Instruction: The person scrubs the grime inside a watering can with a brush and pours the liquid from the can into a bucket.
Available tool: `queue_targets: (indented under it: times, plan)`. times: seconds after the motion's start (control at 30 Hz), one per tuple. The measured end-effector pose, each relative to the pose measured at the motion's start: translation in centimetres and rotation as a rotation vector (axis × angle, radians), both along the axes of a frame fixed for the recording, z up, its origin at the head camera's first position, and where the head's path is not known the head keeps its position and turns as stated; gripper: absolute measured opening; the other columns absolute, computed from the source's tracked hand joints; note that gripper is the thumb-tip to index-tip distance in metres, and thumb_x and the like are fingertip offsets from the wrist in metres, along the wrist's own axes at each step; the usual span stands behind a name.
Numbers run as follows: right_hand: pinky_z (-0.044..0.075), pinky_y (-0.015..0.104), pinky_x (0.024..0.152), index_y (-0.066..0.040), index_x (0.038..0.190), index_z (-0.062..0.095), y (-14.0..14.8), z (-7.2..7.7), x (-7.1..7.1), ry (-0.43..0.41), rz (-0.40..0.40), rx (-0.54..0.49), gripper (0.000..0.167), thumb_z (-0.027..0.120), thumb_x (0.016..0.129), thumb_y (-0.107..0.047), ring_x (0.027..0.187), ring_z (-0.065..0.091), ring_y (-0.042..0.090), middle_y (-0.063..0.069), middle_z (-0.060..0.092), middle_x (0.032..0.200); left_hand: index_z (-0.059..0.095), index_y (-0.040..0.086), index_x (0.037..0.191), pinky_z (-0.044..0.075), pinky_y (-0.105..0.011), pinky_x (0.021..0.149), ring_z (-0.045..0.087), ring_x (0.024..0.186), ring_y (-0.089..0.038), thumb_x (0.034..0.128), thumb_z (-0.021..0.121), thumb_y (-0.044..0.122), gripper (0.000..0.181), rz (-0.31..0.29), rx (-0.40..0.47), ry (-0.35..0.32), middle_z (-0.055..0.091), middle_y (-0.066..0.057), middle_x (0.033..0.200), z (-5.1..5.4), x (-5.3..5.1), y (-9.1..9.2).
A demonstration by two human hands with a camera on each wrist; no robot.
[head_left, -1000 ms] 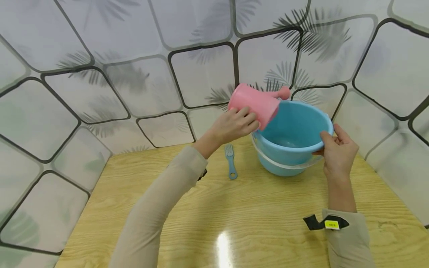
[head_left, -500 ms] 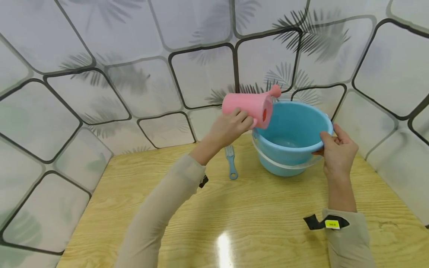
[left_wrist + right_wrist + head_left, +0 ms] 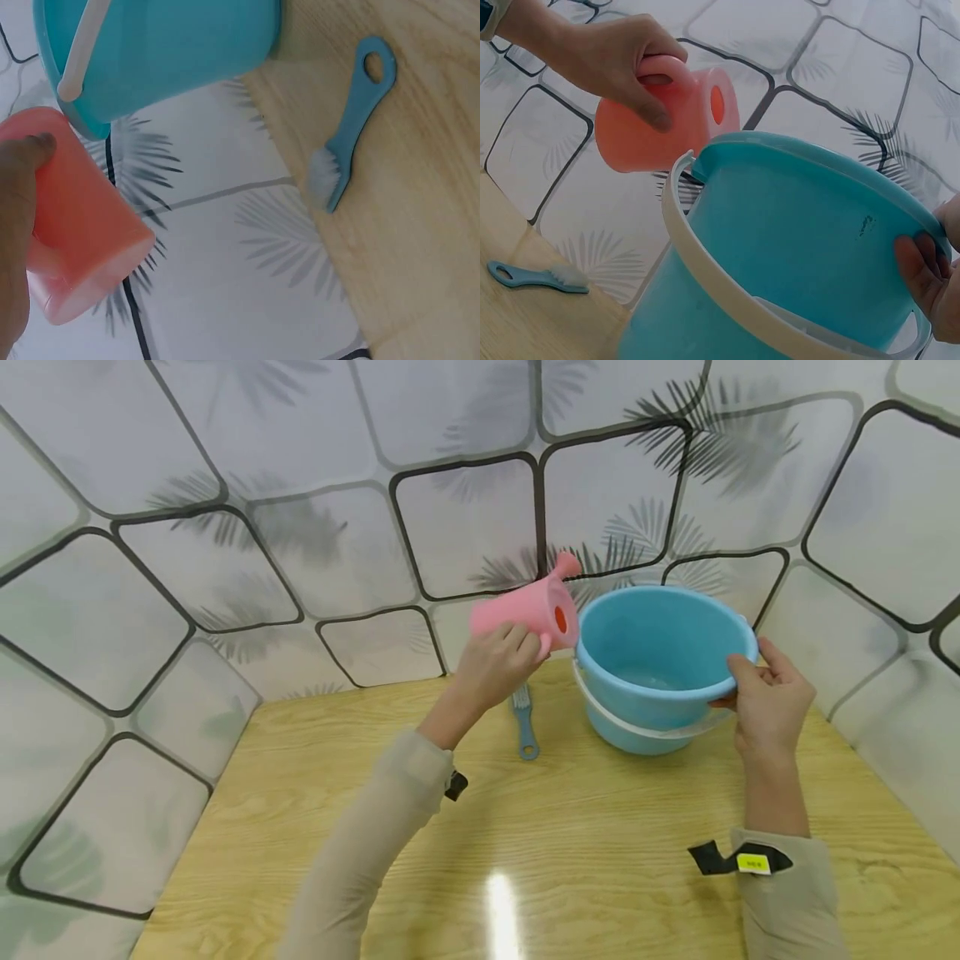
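By its handle my left hand (image 3: 497, 664) grips a pink watering can (image 3: 525, 612), tilted on its side in the air, its spout pointing up and right. The can is just left of the blue bucket (image 3: 651, 710), near its rim. On the bucket's right side my right hand (image 3: 772, 702) pinches the rim, thumb toward the inside. The bucket's white handle (image 3: 82, 52) hangs down around its outside. Below the left hand a blue brush (image 3: 527, 731) with white bristles lies on the table; in the left wrist view the brush (image 3: 356, 112) shows whole.
The wooden table (image 3: 360, 710) meets patterned walls (image 3: 465, 535) at the back and on both sides. The bucket stands close to the back right corner. A bright light reflection shows on the table's front part.
My left hand has moved left with the watering can, from over the bucket's rim to beside it, and the can has turned so its top opening shows. The right hand still holds the bucket rim.
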State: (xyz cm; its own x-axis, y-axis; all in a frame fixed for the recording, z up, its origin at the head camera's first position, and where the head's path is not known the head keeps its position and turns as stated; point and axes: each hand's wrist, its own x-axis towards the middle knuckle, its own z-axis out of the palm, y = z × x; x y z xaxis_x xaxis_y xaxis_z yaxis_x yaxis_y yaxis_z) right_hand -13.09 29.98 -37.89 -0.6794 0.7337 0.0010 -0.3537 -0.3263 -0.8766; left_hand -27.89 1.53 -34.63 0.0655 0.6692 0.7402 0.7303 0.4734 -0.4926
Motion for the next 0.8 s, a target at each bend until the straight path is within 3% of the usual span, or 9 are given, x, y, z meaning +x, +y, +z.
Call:
queue_targets:
  times: [0.23,0.43,0.53,0.63,0.7,0.73,0.8]
  plan:
    - [0.048,0.024,0.035,-0.002,0.145,0.047,0.1,0.0,0.0,-0.027,0.001,-0.02,0.062,0.07,0.087,0.001,0.039,0.06,0.015,0.007,0.056,0.07,0.049,0.01,0.069,0.035,-0.025,0.045,0.043,0.053,-0.016,0.0877,0.077,0.033,0.041,0.019,0.108,-0.061,0.047,-0.002,0.062,-2.2,0.8,-1.5]
    - [0.05,0.026,0.037,-0.002,0.149,0.041,0.2,0.2,0.4,-0.106,0.034,0.112,0.063,0.066,0.091,-0.005,0.04,0.063,0.014,0.003,0.061,0.07,0.048,0.01,0.068,0.034,-0.026,0.041,0.044,0.051,-0.017,0.076,0.087,0.036,0.048,0.037,0.25,-0.135,0.044,-0.002,0.06,-3.7,1.5,-3.3]
    - [0.05,0.026,0.037,-0.002,0.151,0.036,0.3,0.3,0.6,-0.197,0.045,0.22,0.063,0.063,0.095,-0.012,0.039,0.062,0.013,-0.001,0.063,0.066,0.046,0.01,0.067,0.034,-0.027,0.04,0.042,0.049,-0.017,0.0716,0.09,0.038,0.052,0.059,0.289,-0.174,0.044,-0.001,0.06,-4.5,1.8,-4.4]
    - [0.049,0.022,0.038,-0.002,0.151,0.036,0.3,0.4,0.7,-0.346,-0.009,0.393,0.06,0.057,0.099,-0.023,0.037,0.059,0.007,-0.01,0.059,0.067,0.044,0.009,0.068,0.035,-0.027,0.039,0.041,0.048,-0.016,0.0695,0.09,0.04,0.055,0.085,0.305,-0.23,0.044,-0.002,0.06,-5.2,1.9,-5.5]
    - [0.047,0.008,0.054,-0.004,0.15,0.039,0.4,0.4,0.8,-0.46,-0.106,0.544,0.059,0.052,0.1,-0.033,0.05,0.052,-0.01,-0.015,0.051,0.076,0.045,0.009,0.07,0.037,-0.027,0.04,0.043,0.049,-0.016,0.0701,0.09,0.039,0.054,0.099,0.309,-0.291,0.046,-0.002,0.061,-5.6,2.1,-6.4]
    - [0.044,0.008,0.063,-0.007,0.15,0.04,0.4,0.4,0.8,-0.525,-0.161,0.613,0.06,0.049,0.1,-0.037,0.058,0.047,-0.014,-0.017,0.045,0.082,0.046,0.008,0.07,0.038,-0.028,0.041,0.045,0.049,-0.017,0.0705,0.09,0.038,0.053,0.106,0.311,-0.327,0.048,-0.003,0.061,-5.8,2.2,-6.8]
    - [0.036,0.018,0.071,-0.01,0.15,0.04,0.4,0.4,1.0,-0.61,-0.246,0.695,0.061,0.045,0.098,-0.04,0.068,0.038,-0.01,-0.017,0.035,0.092,0.048,0.008,0.072,0.04,-0.029,0.043,0.048,0.051,-0.017,0.0723,0.088,0.038,0.05,0.125,0.315,-0.411,0.05,-0.003,0.062,-6.1,2.4,-7.7]
